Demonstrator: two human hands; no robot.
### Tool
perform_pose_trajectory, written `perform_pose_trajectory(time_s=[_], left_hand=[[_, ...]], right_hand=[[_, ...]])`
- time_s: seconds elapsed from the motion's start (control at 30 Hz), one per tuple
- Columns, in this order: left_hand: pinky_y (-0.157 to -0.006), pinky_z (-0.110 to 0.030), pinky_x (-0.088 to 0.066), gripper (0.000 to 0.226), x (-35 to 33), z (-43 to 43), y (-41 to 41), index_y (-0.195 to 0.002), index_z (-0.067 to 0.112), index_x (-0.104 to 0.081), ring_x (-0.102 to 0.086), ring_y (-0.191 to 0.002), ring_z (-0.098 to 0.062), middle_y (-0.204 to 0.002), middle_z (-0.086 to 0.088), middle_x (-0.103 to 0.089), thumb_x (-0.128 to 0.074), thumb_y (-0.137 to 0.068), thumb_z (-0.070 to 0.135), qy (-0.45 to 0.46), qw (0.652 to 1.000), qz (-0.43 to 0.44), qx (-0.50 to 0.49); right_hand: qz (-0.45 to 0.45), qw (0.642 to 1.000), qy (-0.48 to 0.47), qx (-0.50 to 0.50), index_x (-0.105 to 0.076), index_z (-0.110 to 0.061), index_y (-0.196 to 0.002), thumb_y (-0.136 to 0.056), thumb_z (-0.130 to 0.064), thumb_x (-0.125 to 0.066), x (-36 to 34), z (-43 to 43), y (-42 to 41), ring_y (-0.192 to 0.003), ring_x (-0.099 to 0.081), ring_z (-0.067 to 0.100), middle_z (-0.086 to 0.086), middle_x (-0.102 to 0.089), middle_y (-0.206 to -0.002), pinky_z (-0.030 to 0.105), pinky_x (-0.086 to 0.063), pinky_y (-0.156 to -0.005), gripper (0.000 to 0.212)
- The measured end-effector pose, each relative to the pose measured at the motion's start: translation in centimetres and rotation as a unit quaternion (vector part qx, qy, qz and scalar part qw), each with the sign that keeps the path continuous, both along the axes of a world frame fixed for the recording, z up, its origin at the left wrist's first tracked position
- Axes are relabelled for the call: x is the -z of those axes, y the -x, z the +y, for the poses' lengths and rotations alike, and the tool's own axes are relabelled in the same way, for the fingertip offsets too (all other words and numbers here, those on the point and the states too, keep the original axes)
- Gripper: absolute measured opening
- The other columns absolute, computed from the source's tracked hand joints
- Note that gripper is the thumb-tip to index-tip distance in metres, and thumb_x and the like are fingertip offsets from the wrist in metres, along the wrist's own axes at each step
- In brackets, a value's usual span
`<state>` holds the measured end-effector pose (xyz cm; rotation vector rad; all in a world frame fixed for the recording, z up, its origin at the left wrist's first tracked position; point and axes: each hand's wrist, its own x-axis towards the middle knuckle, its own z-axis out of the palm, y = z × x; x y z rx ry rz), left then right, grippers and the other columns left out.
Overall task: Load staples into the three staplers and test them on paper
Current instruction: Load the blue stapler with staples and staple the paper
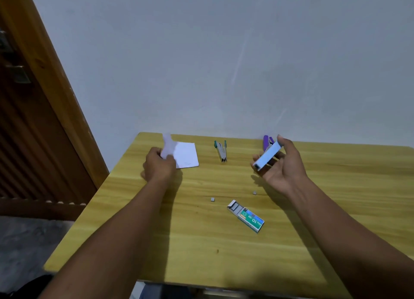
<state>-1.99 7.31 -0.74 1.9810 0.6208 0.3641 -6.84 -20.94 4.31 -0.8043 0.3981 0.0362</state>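
Yellow wood table (pixel 179 242) w/ staple box (pixel 246 217), pale wall (pixel 201 63), brown door (pixel 33 130) L.

The head-worn wide-angle camera looks forward and down onto the table (pixel 179 242).

Dim, soft light; forearm shadows fall rightward on the table (pixel 201 242); wide-angle bending at edges.

Paper (pixel 187 154) lies left of a stapler (pixel 221 152), staple box (pixel 246 215) nearer, on the table (pixel 156 231).
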Motion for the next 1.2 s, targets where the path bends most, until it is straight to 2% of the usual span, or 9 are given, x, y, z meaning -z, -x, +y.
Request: perform_pose_trajectory(time_s=[0.13,0.3,0.53,0.63,0.73,0.87,0.93,1.07,1.2], left_hand=[[-0.075,-0.043,-0.061,0.020,-2.1,-0.3,1.3,-0.106,0.010,-0.061,-0.069,-0.085,-0.028,-0.091,-0.003,-0.068,-0.070,-0.089,0.004,0.203,0.966,-0.088,0.136],[-0.073,-0.040,-0.061,0.029,-4.0,-1.7,2.6,-0.113,0.012,-0.067,-0.075,-0.092,-0.028,-0.104,-0.010,-0.077,-0.075,-0.087,0.005,0.251,0.930,-0.051,0.264],[-0.082,-0.044,-0.058,0.032,-5.1,-4.1,3.7,-0.122,0.014,-0.065,-0.072,-0.101,-0.034,-0.117,-0.013,-0.074,-0.071,-0.092,0.025,0.296,0.898,-0.018,0.327],[-0.085,-0.047,-0.058,0.055,-4.9,-4.3,4.2,-0.129,0.015,-0.060,-0.068,-0.113,-0.038,-0.128,-0.018,-0.069,-0.055,-0.095,0.056,0.408,0.840,0.084,0.348],[-0.091,-0.056,-0.055,0.079,-4.6,-4.1,4.5,-0.128,0.009,-0.059,-0.068,-0.112,-0.040,-0.126,-0.021,-0.068,-0.047,-0.087,0.075,0.497,0.784,0.121,0.352],[-0.070,-0.038,-0.063,0.043,-5.0,-4.2,4.7,-0.117,0.004,-0.068,-0.071,-0.088,-0.031,-0.120,-0.022,-0.068,-0.064,-0.094,0.040,0.431,0.829,0.102,0.342],[-0.060,-0.030,-0.060,0.032,-5.1,-3.9,4.5,-0.121,-0.001,-0.067,-0.070,-0.077,-0.025,-0.109,-0.019,-0.069,-0.065,-0.095,0.019,0.400,0.853,0.079,0.325],[-0.056,-0.029,-0.057,0.026,-5.2,-3.3,4.5,-0.118,0.007,-0.068,-0.068,-0.079,-0.024,-0.104,-0.015,-0.070,-0.066,-0.093,0.003,0.359,0.880,0.030,0.309],[-0.063,-0.032,-0.059,0.027,-5.0,-3.8,4.7,-0.117,0.013,-0.069,-0.067,-0.080,-0.024,-0.103,-0.012,-0.071,-0.072,-0.090,0.007,0.302,0.900,-0.003,0.316]], right_hand=[[0.004,0.989,0.131,-0.069,-0.057,-0.010,-0.090,-0.089,-0.043,-0.064,-0.1,0.9,-0.4,-0.057,-0.049,0.019,0.007,-0.054,-0.077,0.029,-0.042,-0.052,0.033],[-0.103,0.880,0.456,-0.080,-0.065,-0.014,-0.101,-0.083,-0.043,-0.076,-1.0,2.8,-0.8,-0.047,-0.043,0.015,0.003,-0.059,-0.076,0.025,-0.037,-0.046,0.035],[-0.173,0.854,0.475,-0.126,-0.055,-0.010,-0.076,-0.087,-0.003,-0.069,-0.4,3.1,0.1,-0.042,-0.039,0.017,0.008,-0.047,-0.055,0.025,-0.032,-0.045,0.019],[-0.212,0.848,0.480,-0.076,-0.054,-0.001,-0.081,-0.086,0.003,-0.065,-0.2,3.1,0.0,-0.046,-0.038,0.014,0.006,-0.049,-0.057,0.024,-0.032,-0.046,0.013],[-0.283,0.781,0.554,-0.048,-0.053,-0.011,-0.074,-0.084,0.005,-0.063,0.5,3.1,-0.2,-0.055,-0.035,0.009,-0.005,-0.045,-0.063,0.027,-0.029,-0.053,0.022],[-0.343,0.709,0.615,-0.025,-0.061,-0.017,-0.080,-0.079,0.004,-0.060,1.5,2.9,0.2,-0.062,-0.045,0.007,-0.005,-0.057,-0.071,0.022,-0.034,-0.056,0.022],[-0.328,0.730,0.596,-0.059,-0.066,-0.014,-0.085,-0.080,0.004,-0.060,1.5,2.8,0.6,-0.061,-0.048,0.008,-0.003,-0.062,-0.073,0.025,-0.038,-0.056,0.019],[-0.187,0.890,0.382,-0.166,-0.070,-0.011,-0.102,-0.086,-0.012,-0.057,0.7,2.3,1.0,-0.046,-0.042,0.018,0.004,-0.070,-0.080,0.024,-0.032,-0.045,0.021],[-0.112,0.903,0.385,-0.154,-0.068,-0.006,-0.102,-0.085,-0.022,-0.076,1.1,2.6,0.7,-0.045,-0.042,0.016,0.007,-0.065,-0.069,0.024,-0.033,-0.043,0.024]])
